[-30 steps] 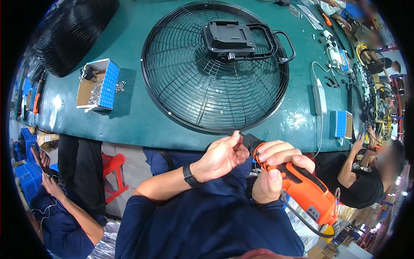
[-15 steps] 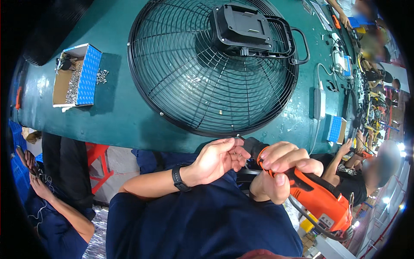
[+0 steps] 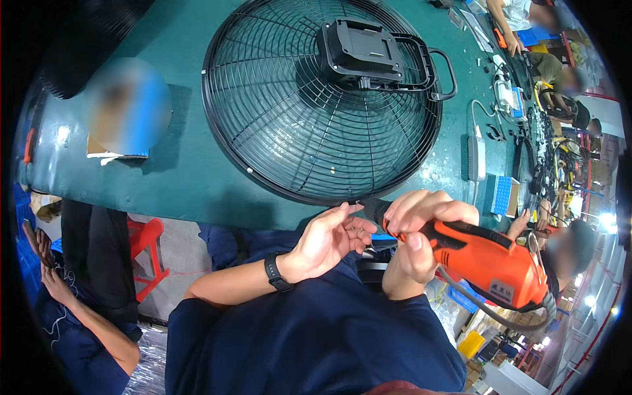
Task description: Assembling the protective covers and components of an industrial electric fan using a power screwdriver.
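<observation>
A big round black wire fan guard [image 3: 209, 108] lies on the green table, with a black housing [image 3: 365, 52] and a looped handle [image 3: 449, 72] on top. My right hand [image 3: 421, 227] is wrapped round the front of an orange and black electric screwdriver [image 3: 484, 266]. The driver's dark nose reaches the guard's near rim; its bit is hidden. Beside that nose is my left hand [image 3: 326, 243], palm turned up, wearing a black watch. Its index finger points at the rim and the other fingers curl in, hiding whatever they may hold.
At the left is a partly blurred blue box [image 3: 135, 155]. On the right lie a white power adapter [image 3: 476, 158] with its cord and another blue box [image 3: 503, 196]. A person sits at left near a red stool [image 3: 148, 250]; other people work along the right.
The screwdriver has tilted and risen, its nose moving up to the guard's rim. My left fingers have moved up toward the same spot. The guard appears slightly shifted in view.
</observation>
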Tool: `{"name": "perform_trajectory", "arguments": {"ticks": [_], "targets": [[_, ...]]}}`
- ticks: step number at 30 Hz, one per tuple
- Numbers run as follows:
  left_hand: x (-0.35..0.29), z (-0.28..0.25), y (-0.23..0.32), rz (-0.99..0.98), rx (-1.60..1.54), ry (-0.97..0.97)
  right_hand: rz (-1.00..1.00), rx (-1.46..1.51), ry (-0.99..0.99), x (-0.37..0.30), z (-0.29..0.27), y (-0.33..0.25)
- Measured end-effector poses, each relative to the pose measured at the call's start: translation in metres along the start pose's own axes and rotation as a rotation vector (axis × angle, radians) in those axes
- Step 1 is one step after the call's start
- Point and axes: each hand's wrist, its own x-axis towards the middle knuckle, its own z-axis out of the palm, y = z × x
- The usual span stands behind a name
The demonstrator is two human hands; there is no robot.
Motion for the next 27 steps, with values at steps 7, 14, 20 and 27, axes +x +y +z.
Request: {"name": "perform_trajectory", "arguments": {"ticks": [7, 14, 20, 27], "targets": [[-0.019, -0.007, 0.003, -0.003, 0.105, 0.017, -0.075, 0.153, 0.157, -0.007, -0.024, 0.003], [-0.050, -0.012, 0.005, 0.166, 0.157, 0.089, 0.227, 0.292, 0.445, 0.051, -0.112, 0.012], [-0.057, -0.013, 0.001, 0.228, 0.173, 0.045, 0.583, 0.291, 0.424, 0.107, -0.165, 0.052], [-0.049, -0.012, -0.009, 0.311, 0.201, 0.136, 0.568, 0.655, -0.028, 0.088, -0.189, 0.095]]}}
